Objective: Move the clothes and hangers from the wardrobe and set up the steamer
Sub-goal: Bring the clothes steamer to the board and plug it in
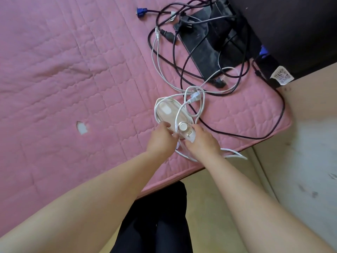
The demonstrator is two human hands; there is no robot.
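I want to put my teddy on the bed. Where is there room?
The pink mattress is bare left of the steamer, around the small tear. The far right corner is crowded with black cables, a white cord and a black stand.

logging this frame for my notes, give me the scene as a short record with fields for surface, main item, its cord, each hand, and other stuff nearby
surface: pink quilted mattress
main item: white steamer lying on the mattress near its edge
cord: white cord looped around and over the steamer
left hand: left hand grips the steamer's near end
right hand: right hand grips the steamer beside its round knob
nearby: black cables tangled behind, one with a blue plug; flat black stand
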